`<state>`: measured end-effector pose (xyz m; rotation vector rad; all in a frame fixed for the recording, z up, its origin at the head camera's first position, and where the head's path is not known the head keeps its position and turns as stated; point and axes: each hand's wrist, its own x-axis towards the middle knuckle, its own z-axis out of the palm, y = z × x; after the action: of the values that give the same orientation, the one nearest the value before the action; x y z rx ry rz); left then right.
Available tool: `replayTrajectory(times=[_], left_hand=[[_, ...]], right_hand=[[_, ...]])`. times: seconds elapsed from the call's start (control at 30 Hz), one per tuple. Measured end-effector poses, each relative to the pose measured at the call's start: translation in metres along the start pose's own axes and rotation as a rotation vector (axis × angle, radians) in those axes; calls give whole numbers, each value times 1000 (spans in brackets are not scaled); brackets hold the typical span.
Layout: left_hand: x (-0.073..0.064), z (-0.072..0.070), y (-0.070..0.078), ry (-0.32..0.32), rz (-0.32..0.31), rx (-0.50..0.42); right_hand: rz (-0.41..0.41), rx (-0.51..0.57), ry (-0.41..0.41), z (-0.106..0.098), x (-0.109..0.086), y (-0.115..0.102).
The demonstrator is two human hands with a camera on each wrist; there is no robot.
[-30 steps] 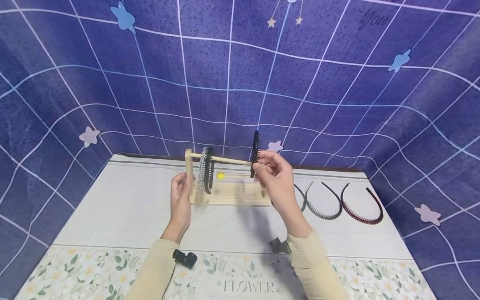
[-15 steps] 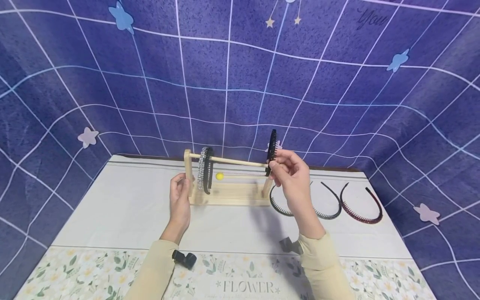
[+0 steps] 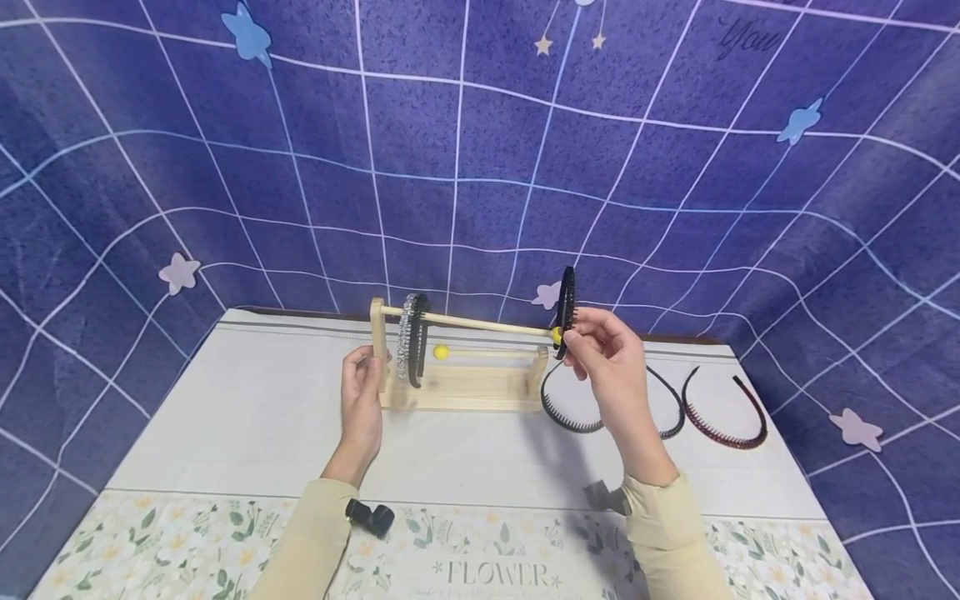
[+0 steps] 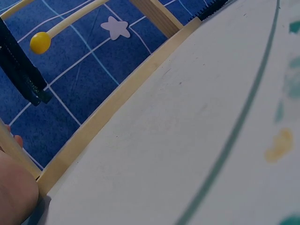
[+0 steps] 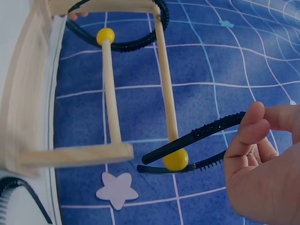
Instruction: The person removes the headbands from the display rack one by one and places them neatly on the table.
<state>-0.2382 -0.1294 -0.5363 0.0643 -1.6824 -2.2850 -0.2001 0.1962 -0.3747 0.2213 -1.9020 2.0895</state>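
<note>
My left hand (image 3: pixel 362 400) grips the left upright (image 3: pixel 378 342) of a wooden headband stand (image 3: pixel 465 392); in the left wrist view only part of it shows at the lower left edge. Two rods reach inward from opposite uprights, each tipped with a yellow ball. Between thumb and fingers my right hand (image 3: pixel 603 354) pinches a black toothed headband (image 3: pixel 566 304) at the tip of the upper rod (image 3: pixel 480 322). The right wrist view has this headband's two ends on either side of the yellow ball (image 5: pixel 176 159). A silver headband (image 3: pixel 405 337) and a black one (image 3: pixel 420 342) hang near the left upright.
Right of the stand, several toothed headbands lie on the white cloth, including a green-black one (image 3: pixel 562 423) and a dark red one (image 3: pixel 723 437). A purple grid-pattern curtain (image 3: pixel 480 167) surrounds the table at the back and sides. The lower rod's yellow ball (image 3: pixel 441 352) faces left.
My right hand has moved right with the black headband, from along the upper rod to its ball tip, uncovering the yellow ball and the right upright. The left hand stays on the stand.
</note>
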Motion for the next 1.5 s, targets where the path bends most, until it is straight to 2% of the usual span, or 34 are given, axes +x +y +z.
replayTrajectory(times=[0.23, 0.6, 1.03, 1.3, 1.5], left_hand=[[0, 0, -1, -1, 6, -24], [2, -2, -4, 1, 0, -1], [1, -3, -3, -11, 2, 19], [1, -4, -3, -12, -9, 34], [1, -3, -2, -14, -2, 12]], right_hand=[[29, -80, -3, -17, -6, 0], [86, -263, -47, -53, -23, 14], [48, -406, -82, -95, -56, 26], [48, -454, -89, -113, -75, 28], [-24, -487, -164, -127, -91, 33]])
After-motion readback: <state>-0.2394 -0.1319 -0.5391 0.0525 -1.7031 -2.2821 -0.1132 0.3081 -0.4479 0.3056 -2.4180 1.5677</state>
